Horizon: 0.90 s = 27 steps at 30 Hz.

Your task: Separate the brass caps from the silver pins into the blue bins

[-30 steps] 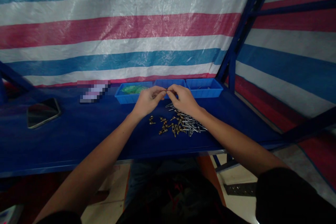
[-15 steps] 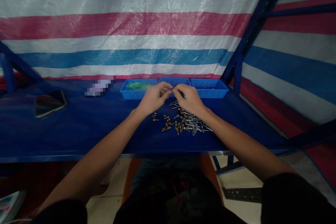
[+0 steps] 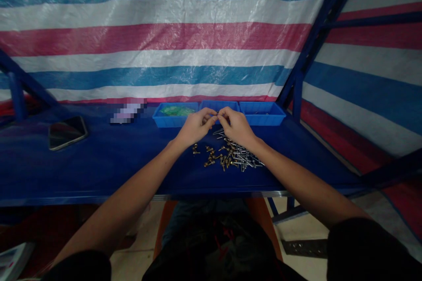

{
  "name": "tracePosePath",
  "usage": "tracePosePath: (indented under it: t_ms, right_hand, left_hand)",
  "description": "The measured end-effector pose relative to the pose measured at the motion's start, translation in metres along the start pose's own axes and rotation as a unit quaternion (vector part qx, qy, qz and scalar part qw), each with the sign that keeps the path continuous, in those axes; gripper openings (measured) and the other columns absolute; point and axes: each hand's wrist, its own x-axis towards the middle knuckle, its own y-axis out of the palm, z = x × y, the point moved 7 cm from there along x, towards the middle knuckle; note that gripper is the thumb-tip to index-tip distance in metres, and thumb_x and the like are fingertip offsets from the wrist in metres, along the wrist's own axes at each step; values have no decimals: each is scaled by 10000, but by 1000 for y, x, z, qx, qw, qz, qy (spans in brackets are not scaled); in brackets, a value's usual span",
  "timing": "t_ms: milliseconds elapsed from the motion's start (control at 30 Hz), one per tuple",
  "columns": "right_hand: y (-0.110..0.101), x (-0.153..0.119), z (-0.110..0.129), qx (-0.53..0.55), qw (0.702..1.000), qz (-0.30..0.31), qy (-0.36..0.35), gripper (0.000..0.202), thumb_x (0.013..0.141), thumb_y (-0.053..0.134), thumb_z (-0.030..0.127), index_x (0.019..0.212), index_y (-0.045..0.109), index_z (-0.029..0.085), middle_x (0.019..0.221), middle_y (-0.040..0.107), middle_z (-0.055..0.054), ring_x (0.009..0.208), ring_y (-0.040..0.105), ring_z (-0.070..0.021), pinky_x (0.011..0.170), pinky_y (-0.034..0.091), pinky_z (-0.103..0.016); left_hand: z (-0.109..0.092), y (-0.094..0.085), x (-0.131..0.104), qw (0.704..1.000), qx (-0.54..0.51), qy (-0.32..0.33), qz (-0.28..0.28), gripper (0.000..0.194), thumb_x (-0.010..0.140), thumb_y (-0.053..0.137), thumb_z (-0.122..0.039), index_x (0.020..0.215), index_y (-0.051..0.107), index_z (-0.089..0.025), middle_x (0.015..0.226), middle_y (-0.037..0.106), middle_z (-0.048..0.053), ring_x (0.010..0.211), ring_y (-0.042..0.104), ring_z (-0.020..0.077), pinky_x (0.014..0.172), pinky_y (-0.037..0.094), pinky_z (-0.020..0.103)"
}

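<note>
My left hand [image 3: 195, 127] and my right hand [image 3: 234, 125] meet fingertip to fingertip over the front of the middle blue bin [image 3: 220, 105]. Both are closed in a pinch; whatever lies between the fingertips is too small to make out. Below my right hand, a heap of silver pins [image 3: 244, 157] is spread on the blue table [image 3: 132, 162]. Brass-coloured fittings [image 3: 211, 157] lie at the heap's left side, with a few more [image 3: 195, 149] apart from it, below my left hand.
The left blue bin [image 3: 161, 120] holds green material [image 3: 176, 110]; a few small bits lie in the right blue bin [image 3: 263, 119]. A phone [image 3: 67, 132] and a blurred pale item [image 3: 128, 111] rest on the left. Striped sheeting [image 3: 158, 35] hangs behind, beside blue frame posts [image 3: 297, 92].
The view has shifted slightly, so the table things appear a little lower. Both hands remain together at the fingertips, in nearly the same pose.
</note>
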Motion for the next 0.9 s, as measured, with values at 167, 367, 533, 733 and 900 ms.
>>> tracePosePath:
  t_ms: [167, 367, 533, 733, 900]
  right_hand:
    - [0, 1, -1, 8, 1000, -2, 13, 232, 939, 431, 315, 791, 564, 194, 697, 610, -15, 631, 535, -148, 639, 369, -294]
    - [0, -1, 1, 41, 999, 0, -8, 131, 891, 487, 259, 979, 561, 197, 712, 603, 5, 656, 564, -150, 664, 409, -288]
    - [-6, -1, 6, 21, 998, -3, -52, 105, 869, 488, 223, 876, 589, 199, 720, 572, 1, 664, 537, -140, 665, 404, -282]
    - [-19, 6, 6, -29, 998, -24, -56, 133, 865, 509, 245, 835, 631, 201, 736, 580, -17, 726, 542, -163, 697, 404, -298]
    - [-30, 18, -25, -139, 987, -83, 23, 217, 879, 525, 288, 986, 678, 176, 860, 653, -92, 857, 559, -244, 784, 417, -380]
  left_hand:
    - [0, 1, -1, 1000, 1, 14, -3, 137, 871, 548, -264, 965, 585, -172, 701, 665, 8, 585, 634, 117, 557, 490, 228]
    - [5, 0, 0, 999, -34, -27, -2, 181, 899, 497, -317, 928, 581, -160, 726, 673, 24, 605, 658, 121, 585, 518, 230]
    - [-1, 1, 0, 1000, -13, -12, 12, 252, 938, 419, -322, 834, 583, -162, 702, 664, 21, 592, 641, 116, 601, 505, 240]
    - [1, 6, 0, 1000, -5, -7, 22, 261, 943, 425, -336, 948, 611, -154, 726, 672, 27, 600, 640, 127, 593, 500, 247]
    - [3, 19, -3, 989, 128, 35, 69, 186, 847, 500, -193, 956, 650, -166, 752, 671, 25, 636, 617, 144, 615, 473, 261]
